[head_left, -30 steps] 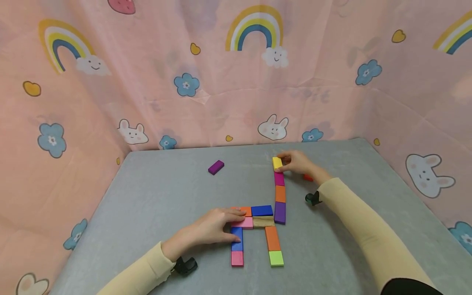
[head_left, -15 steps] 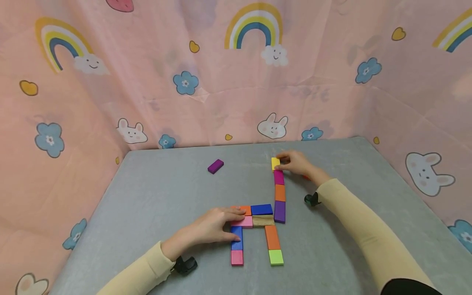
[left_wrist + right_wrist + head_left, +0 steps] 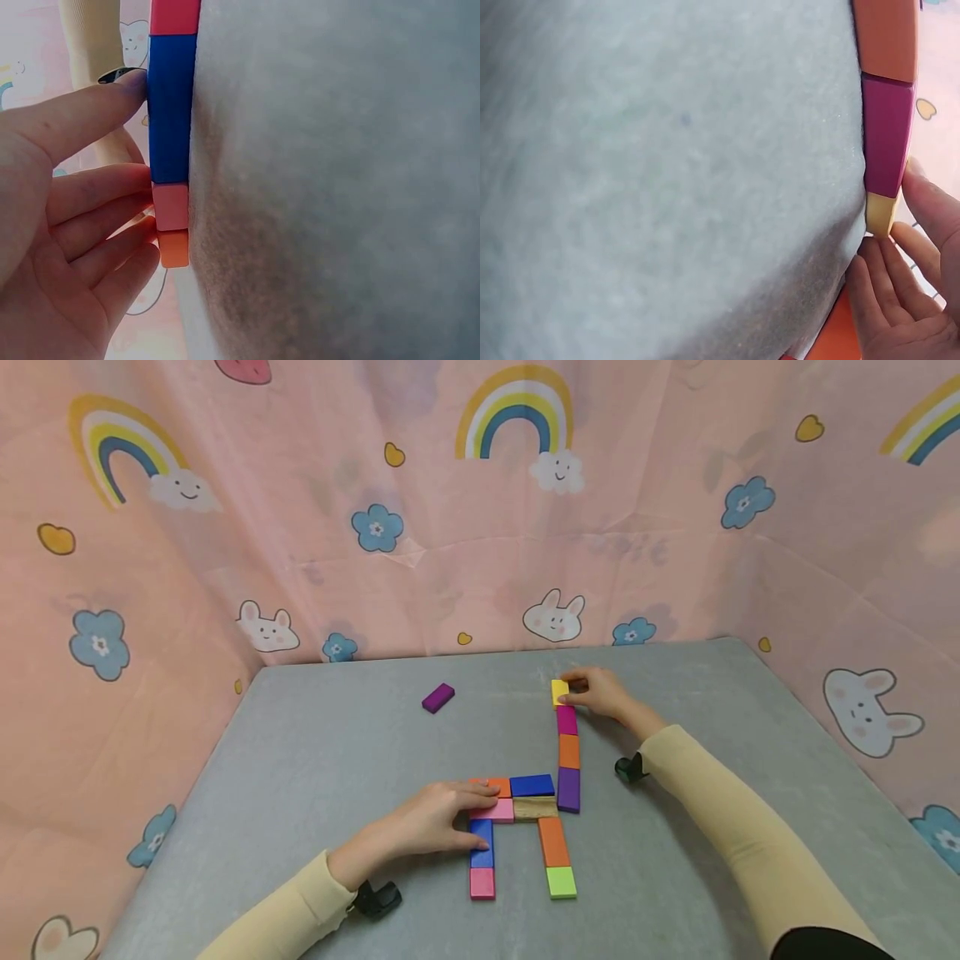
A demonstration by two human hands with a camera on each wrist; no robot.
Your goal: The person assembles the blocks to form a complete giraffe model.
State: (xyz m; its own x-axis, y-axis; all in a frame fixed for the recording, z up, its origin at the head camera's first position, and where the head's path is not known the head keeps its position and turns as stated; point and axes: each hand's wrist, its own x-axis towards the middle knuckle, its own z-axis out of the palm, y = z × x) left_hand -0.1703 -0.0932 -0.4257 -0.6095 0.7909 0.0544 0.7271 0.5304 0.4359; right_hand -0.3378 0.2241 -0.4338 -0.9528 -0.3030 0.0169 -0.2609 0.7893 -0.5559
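Flat coloured blocks lie joined on the grey table (image 3: 337, 793). My left hand (image 3: 480, 817) rests with fairly straight fingers on the pink block (image 3: 501, 812) and the blue block (image 3: 483, 853); in the left wrist view its thumb (image 3: 90, 112) touches the blue block (image 3: 171, 105). My right hand (image 3: 576, 690) pinches the yellow block (image 3: 558, 692) at the far end of a column made with a magenta block (image 3: 567, 720), an orange block (image 3: 569, 751) and a purple block (image 3: 568, 789). The right wrist view shows fingertips (image 3: 881, 259) against the yellow block (image 3: 880, 213).
A loose purple block (image 3: 438, 697) lies apart at the back left. An orange block (image 3: 553, 842) and a lime block (image 3: 561, 882) form the near right leg. Pink patterned cloth walls (image 3: 225, 527) close in the table on three sides.
My right hand has nudged the yellow block slightly left, into line with the column. A red block seen beside that hand earlier is now hidden. The left hand has not moved.
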